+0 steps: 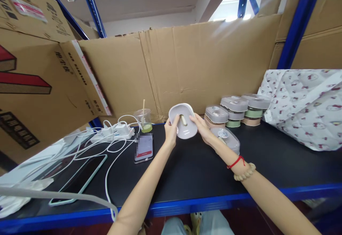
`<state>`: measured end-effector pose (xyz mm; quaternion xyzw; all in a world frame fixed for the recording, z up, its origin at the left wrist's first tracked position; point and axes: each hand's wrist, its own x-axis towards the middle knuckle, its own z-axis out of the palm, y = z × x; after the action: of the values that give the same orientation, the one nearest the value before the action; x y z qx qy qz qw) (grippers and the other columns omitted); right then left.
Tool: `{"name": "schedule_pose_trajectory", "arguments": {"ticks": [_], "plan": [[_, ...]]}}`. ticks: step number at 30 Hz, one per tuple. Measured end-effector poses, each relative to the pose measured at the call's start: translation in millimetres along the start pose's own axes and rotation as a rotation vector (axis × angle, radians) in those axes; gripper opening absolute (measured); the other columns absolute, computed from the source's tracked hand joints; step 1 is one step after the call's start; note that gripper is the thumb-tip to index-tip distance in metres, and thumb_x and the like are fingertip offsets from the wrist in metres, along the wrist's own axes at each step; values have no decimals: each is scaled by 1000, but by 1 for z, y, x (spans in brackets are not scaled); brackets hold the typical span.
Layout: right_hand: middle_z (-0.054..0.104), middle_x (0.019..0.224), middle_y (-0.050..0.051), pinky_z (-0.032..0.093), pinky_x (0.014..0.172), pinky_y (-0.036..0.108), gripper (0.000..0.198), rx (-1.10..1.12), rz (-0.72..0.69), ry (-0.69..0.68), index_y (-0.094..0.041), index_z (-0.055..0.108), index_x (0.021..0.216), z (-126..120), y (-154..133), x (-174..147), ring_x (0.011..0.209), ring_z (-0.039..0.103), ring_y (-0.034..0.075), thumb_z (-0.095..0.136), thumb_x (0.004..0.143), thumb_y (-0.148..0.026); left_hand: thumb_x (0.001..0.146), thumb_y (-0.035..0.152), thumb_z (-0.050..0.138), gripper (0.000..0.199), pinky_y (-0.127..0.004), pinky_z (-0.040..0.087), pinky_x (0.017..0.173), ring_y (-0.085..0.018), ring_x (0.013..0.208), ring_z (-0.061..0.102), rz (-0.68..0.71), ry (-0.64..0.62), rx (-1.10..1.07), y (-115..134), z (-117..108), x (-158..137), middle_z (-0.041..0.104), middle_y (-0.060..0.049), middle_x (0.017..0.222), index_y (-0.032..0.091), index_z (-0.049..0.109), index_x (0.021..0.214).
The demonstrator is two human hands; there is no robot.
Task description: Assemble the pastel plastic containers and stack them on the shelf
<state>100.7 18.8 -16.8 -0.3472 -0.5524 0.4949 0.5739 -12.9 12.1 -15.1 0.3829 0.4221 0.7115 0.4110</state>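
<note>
Above the black shelf top I hold a light grey, rounded soap dish [187,131], tilted, with a long oval slot in its middle. My left hand [171,132] grips its left side, the thumb lying over the inner face. On the opposite edge, my right hand [202,127] is closed with thumb and fingers. Behind my right forearm lies a grey box with a translucent lid [227,139]. Stacked beyond it are several similar lidded boxes [217,115] in grey, green and pink. The underside of the held dish is hidden.
To the left are a phone [144,149], a larger phone [80,179], a power strip [125,131] with tangled white cables and a plastic cup [146,121] of green liquid. A patterned white bag [307,110] stands right. Cardboard [187,64] walls the back; a blue edge [197,206] runs in front.
</note>
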Motion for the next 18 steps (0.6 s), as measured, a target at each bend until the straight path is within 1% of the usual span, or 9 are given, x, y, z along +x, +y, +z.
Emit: {"name": "schedule_pose_trajectory", "arguments": {"ticks": [3, 5, 7, 9, 11, 12, 14, 16, 18], "plan": [[70, 84, 2, 48, 76, 29, 39, -35, -36, -2, -19, 66, 79, -3, 1, 3, 86, 62, 20, 65, 57, -52, 55, 39, 77, 31, -25, 46, 68, -18, 76, 61, 25, -16, 19, 6, -3, 2, 65, -2, 70, 14, 64, 68], [70, 84, 2, 48, 73, 30, 41, -66, -67, 35, -19, 67, 79, -5, 2, 4, 84, 62, 20, 68, 56, -53, 52, 37, 78, 29, -24, 45, 66, -17, 73, 60, 41, -64, 48, 8, -3, 1, 64, -1, 65, 14, 64, 65], [70, 87, 5, 49, 70, 31, 47, -116, -61, 80, -18, 68, 86, -6, 6, 6, 83, 62, 21, 63, 61, -58, 51, 33, 77, 26, -24, 44, 65, -17, 71, 59, 1, -84, 69, 6, -3, 2, 63, -1, 63, 14, 63, 62], [69, 94, 9, 50, 69, 32, 55, -202, -7, 102, -16, 66, 100, -6, 12, 6, 85, 64, 22, 48, 74, -61, 55, 31, 75, 22, -26, 43, 66, -17, 71, 59, -67, 1, 57, 3, -5, 7, 62, -1, 64, 15, 62, 61], [66, 110, 12, 50, 78, 35, 54, -386, 10, 94, -16, 59, 118, -5, 20, 6, 98, 62, 23, 36, 85, -53, 60, 30, 70, 17, -27, 44, 68, -18, 73, 59, -115, 171, 32, -2, -11, 16, 62, -1, 67, 16, 60, 62], [61, 121, 12, 47, 86, 38, 51, -524, -10, 72, -17, 53, 125, -3, 23, 5, 110, 57, 23, 37, 87, -46, 63, 28, 67, 14, -28, 44, 70, -18, 77, 60, -131, 253, 33, -5, -16, 22, 62, -2, 69, 17, 59, 64], [48, 137, 13, 35, 102, 43, 53, -851, -57, -22, -18, 47, 132, -1, 29, 2, 129, 40, 25, 50, 83, -37, 65, 23, 63, 8, -28, 45, 74, -19, 85, 61, -158, 366, 88, -11, -25, 33, 62, -2, 76, 19, 56, 66], [45, 140, 13, 25, 107, 49, 57, -1121, -54, -132, -18, 49, 129, 1, 32, 0, 135, 31, 28, 61, 76, -35, 63, 19, 63, 10, -28, 47, 75, -21, 92, 61, -206, 396, 146, -17, -33, 41, 63, -4, 80, 20, 54, 68], [52, 130, 14, 27, 105, 50, 51, -1271, -26, -171, -19, 57, 119, 2, 31, -1, 128, 39, 30, 65, 72, -39, 60, 16, 64, 16, -30, 49, 70, -23, 90, 62, -269, 378, 173, -22, -37, 45, 62, -6, 80, 20, 54, 71]]}}
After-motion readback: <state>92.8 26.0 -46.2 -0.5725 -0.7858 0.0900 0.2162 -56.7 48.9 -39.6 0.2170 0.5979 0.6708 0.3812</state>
